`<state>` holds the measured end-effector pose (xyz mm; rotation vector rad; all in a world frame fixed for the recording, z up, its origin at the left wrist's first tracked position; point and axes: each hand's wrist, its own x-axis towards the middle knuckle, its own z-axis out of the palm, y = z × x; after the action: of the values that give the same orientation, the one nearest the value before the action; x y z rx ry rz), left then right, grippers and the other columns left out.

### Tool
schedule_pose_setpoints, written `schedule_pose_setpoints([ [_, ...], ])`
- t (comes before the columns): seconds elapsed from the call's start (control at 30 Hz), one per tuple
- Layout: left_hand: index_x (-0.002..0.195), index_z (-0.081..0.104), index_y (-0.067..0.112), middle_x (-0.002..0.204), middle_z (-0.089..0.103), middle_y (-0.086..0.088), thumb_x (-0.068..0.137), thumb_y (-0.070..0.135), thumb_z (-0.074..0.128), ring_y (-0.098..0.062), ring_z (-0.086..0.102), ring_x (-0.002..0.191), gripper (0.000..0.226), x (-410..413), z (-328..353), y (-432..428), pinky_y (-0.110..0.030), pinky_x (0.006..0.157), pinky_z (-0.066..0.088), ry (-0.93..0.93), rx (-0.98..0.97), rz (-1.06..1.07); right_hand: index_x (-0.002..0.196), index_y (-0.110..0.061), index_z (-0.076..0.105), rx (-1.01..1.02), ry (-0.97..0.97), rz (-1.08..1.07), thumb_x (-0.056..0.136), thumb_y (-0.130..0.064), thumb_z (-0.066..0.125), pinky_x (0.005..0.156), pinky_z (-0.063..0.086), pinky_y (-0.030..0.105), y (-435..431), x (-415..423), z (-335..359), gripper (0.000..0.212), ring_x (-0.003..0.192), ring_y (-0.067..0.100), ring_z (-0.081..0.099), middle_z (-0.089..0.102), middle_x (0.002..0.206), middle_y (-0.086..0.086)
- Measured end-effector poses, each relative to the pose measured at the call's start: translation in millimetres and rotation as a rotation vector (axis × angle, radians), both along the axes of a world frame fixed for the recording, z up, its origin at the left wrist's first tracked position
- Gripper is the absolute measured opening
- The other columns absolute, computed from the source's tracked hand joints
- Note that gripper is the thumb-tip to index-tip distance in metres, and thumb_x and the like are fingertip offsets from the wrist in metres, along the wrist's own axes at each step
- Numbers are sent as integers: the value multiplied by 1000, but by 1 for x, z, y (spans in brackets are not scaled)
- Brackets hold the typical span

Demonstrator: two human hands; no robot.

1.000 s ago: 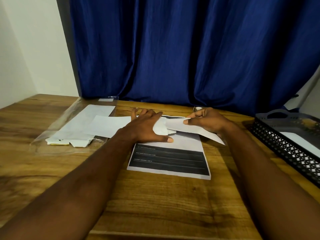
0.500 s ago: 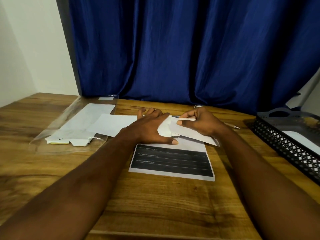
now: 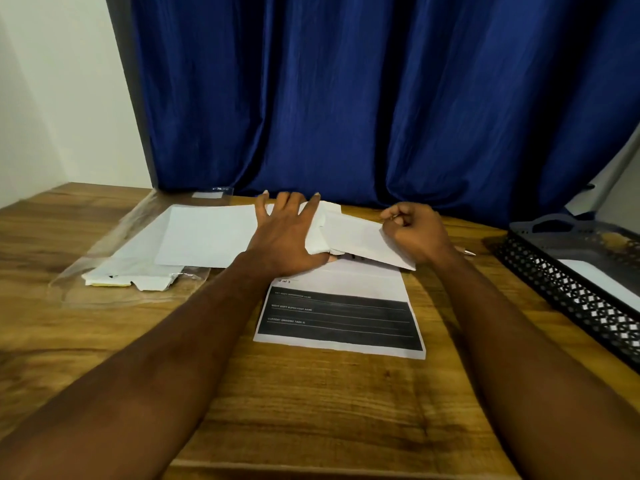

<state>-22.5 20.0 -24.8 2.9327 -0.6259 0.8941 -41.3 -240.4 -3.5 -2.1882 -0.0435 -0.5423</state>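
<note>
Now I'm seeing sheet sliding deeper into envelope vs 0.5 s ago; L hand pressing envelope flat, fingers spread, R hand pinching sheet; prob. halfway in.

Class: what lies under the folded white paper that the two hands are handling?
A printed form with a dark block lies under the folded white paper. Its upper part is hidden by that paper and the left hand.

Blue curtain at twelve. Black mesh tray at three, white sheet inside. Clear bag at nine. Pen at two, on wooden table.
</note>
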Motion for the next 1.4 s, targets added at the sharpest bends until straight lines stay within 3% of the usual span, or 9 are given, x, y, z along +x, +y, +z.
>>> schedule_pose_setpoints([
  [0.17,161,28,19,150,44,-7,68,98,33,-28,38,140,123,-1,-2,-3,-64,120,11,-77,-4,-39,95,-23,73,281,-115,42,93,4,64,85,52,22,6,6,-1,29,86,11,70,74,89,-4],
  [0.3,163,22,20,152,40,-7,65,100,33,-28,35,143,128,-2,-2,-5,-64,120,9,-49,9,-50,104,-17,73,174,-181,112,96,-2,69,84,54,14,30,-4,-7,18,90,6,70,75,99,-4],
  [0.5,164,14,21,155,35,-8,64,101,40,-28,32,145,131,-1,-1,-5,-63,121,8,-29,25,-36,119,-25,67,72,-139,133,94,-17,77,83,52,12,36,-5,-1,28,95,6,65,68,103,-8],
  [0.63,164,14,21,155,36,-8,63,103,36,-28,32,145,132,0,-1,-5,-63,121,8,-43,30,-29,119,-19,66,354,14,1,97,-9,68,63,48,10,24,-8,10,24,84,10,62,65,93,-6],
  [0.73,164,14,22,156,36,-7,63,104,34,-29,32,145,132,1,-1,-7,-63,122,8,-41,33,-24,123,-15,65,357,54,26,97,-2,66,51,45,6,16,-13,14,29,76,5,62,65,90,-5],
  [0.87,165,13,22,157,35,-8,62,103,35,-29,32,145,133,1,-1,-8,-63,121,8,-24,29,-23,119,-13,65,300,-36,86,94,-1,75,65,55,18,27,-13,3,30,69,3,65,67,80,0],
  [1.13,164,18,22,154,38,-8,62,100,34,-29,35,143,129,2,-4,-9,-63,121,11,-31,3,-19,117,-11,67,169,-237,202,88,-2,81,69,53,16,58,-14,-10,34,72,1,64,71,87,0],
  [1.27,164,13,24,155,35,-7,63,92,49,-27,32,144,127,-1,-2,-12,-62,121,8,-20,-18,-35,130,-17,60,232,-122,149,90,-16,82,73,53,12,62,-10,-10,46,84,2,64,69,102,-2],
  [1.4,165,9,24,158,33,-7,64,92,52,-28,31,146,129,-4,1,-16,-62,122,9,-20,-25,-56,138,-23,51,445,239,175,99,-19,73,82,64,36,55,-10,0,46,95,17,74,75,110,2],
])
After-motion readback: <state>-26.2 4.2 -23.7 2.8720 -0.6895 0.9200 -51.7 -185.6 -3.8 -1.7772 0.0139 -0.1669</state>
